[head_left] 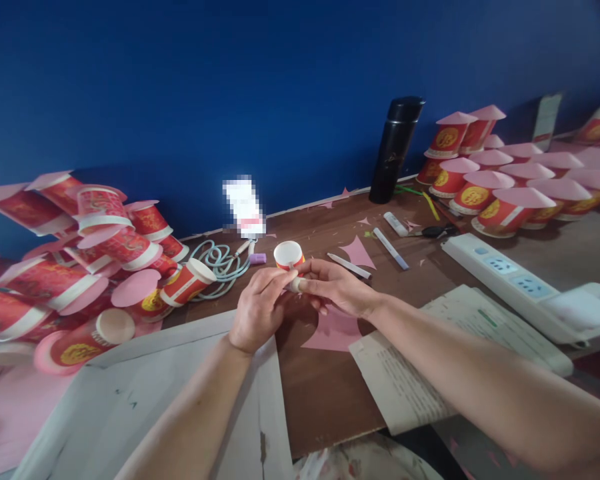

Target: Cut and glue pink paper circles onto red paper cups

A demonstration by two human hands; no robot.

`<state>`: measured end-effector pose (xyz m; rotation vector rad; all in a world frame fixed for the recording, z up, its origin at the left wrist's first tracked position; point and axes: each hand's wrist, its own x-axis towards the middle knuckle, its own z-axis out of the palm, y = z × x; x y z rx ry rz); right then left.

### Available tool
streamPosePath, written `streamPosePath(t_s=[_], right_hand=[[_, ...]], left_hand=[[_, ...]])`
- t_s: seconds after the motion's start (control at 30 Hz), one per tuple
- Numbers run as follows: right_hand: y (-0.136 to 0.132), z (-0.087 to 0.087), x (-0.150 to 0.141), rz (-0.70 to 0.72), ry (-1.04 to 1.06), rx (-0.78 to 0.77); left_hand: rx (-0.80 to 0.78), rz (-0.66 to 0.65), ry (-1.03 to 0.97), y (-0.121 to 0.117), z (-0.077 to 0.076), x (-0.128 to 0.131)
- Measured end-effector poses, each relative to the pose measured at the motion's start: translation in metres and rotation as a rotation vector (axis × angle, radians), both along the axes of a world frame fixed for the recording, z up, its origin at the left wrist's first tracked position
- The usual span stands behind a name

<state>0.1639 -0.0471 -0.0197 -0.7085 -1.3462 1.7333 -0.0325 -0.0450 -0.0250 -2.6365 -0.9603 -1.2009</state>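
Both hands meet over the brown table. My left hand point(263, 303) and my right hand point(337, 287) have their fingers closed around a small white, rounded piece point(295, 285). Its kind is unclear, as the fingers hide most of it. Just beyond the fingertips stands a red and white paper cup point(287, 253), its mouth facing up and its lower part hidden. Beneath my right hand lies a cut pink paper scrap point(333, 330). A white pen point(349, 266) rests to the right of the cup.
Pink-topped red paper cups are heaped at left point(130, 247) and stacked at right point(480, 190). Along the back are a pixelated phone point(245, 207), a coiled cable point(217, 263) and a black flask point(397, 150). A power strip point(510, 280) and printed papers point(395, 380) lie right.
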Motion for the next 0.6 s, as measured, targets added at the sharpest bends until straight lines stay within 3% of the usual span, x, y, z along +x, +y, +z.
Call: streamPosePath(t_s=[0.33, 0.43, 0.6], right_hand=[[-0.002, 0.007, 0.0, -0.039, -0.045, 0.04], [-0.001, 0.01, 0.005, -0.294, -0.19, 0.229], [0.013, 0.011, 0.015, -0.831, -0.651, 0.744]], left_hand=[[-0.055, 0.028, -0.015, -0.002, 0.004, 0.0], [-0.084, 0.116, -0.106, -0.003, 0.004, -0.001], [-0.189, 0.351, -0.361, 0.004, -0.001, -0.004]])
